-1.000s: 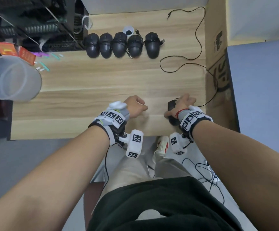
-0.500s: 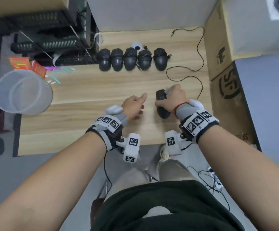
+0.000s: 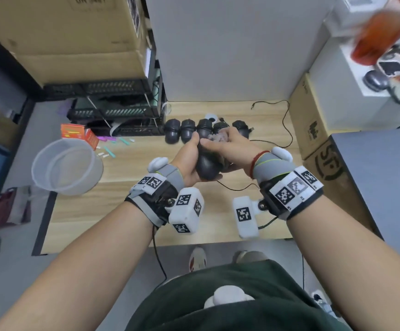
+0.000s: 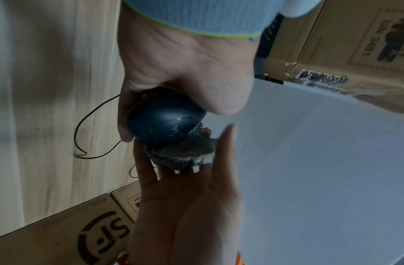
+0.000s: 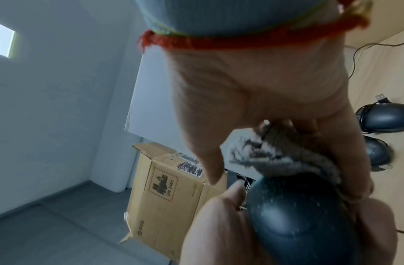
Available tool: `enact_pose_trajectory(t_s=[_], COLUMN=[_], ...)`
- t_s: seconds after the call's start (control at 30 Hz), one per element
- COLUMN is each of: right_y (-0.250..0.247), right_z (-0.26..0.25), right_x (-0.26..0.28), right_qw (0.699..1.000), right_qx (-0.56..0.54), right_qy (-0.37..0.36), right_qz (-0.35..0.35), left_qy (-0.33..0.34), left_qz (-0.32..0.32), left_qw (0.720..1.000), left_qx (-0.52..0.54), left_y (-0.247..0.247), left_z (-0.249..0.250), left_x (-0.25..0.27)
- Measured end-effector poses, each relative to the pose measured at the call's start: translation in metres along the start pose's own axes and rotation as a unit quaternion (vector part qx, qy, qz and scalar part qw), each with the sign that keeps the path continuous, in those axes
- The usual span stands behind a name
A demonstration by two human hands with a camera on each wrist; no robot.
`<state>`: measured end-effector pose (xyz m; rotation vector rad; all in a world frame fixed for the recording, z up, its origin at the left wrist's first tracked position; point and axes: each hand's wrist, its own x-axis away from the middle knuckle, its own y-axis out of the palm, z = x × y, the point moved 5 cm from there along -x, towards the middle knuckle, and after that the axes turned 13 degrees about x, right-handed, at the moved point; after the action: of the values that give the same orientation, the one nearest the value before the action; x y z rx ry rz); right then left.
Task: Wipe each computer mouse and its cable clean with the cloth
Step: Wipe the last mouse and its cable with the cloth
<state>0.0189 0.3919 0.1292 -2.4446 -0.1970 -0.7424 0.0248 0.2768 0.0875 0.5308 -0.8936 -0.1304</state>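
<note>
Looking down from the head camera, the left hand (image 3: 189, 161) cups a black wired mouse (image 3: 208, 167) above the wooden desk (image 3: 127, 211), likely raised so every side is reachable, while the right hand (image 3: 232, 145) presses a bunched cloth (image 3: 218, 138) onto its front; five more mice (image 3: 188, 133) line the far edge, and bare desk lies on both sides. From the left wrist, fingers wrap the dusty shell, the cloth (image 4: 185, 154) sits against it, and the cable (image 4: 83, 136) loops slack on the desk. From the right wrist, curled fingers (image 5: 276, 125) pinch the cloth against the speckled mouse (image 5: 298, 211).
</note>
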Motion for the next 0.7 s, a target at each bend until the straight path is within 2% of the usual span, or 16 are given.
enact_pose_trajectory(t_s=[0.07, 0.13, 0.27, 0.4, 0.47, 0.53, 0.7], right_y=[0.001, -0.001, 0.004, 0.013, 0.021, 0.021, 0.001], right_z=[-0.006, -0.010, -0.015, -0.024, -0.029, -0.029, -0.022], right_x=[0.000, 0.001, -0.004, 0.003, 0.011, 0.008, -0.010], right_qw=[0.998, 0.998, 0.986, 0.950, 0.936, 0.933, 0.942], right_qx=[-0.060, -0.047, 0.067, 0.155, 0.178, 0.183, 0.135], right_qy=[-0.002, -0.035, -0.139, -0.231, -0.269, -0.277, -0.221], right_qz=[-0.012, -0.001, 0.057, 0.143, 0.142, 0.141, 0.211], left_qy=[0.015, 0.021, 0.043, 0.055, 0.040, 0.045, 0.088], left_qz=[0.023, 0.042, 0.034, 0.040, 0.043, 0.050, 0.041], left_qw=[1.000, 0.999, 0.996, 0.992, 0.993, 0.994, 0.994], left_qx=[0.005, 0.019, 0.064, 0.104, 0.106, 0.092, 0.051], left_y=[-0.009, -0.018, -0.024, -0.028, -0.035, -0.039, -0.033], left_z=[0.006, 0.010, 0.018, 0.028, 0.030, 0.031, 0.026], left_x=[0.001, 0.000, -0.003, -0.009, -0.015, -0.020, -0.022])
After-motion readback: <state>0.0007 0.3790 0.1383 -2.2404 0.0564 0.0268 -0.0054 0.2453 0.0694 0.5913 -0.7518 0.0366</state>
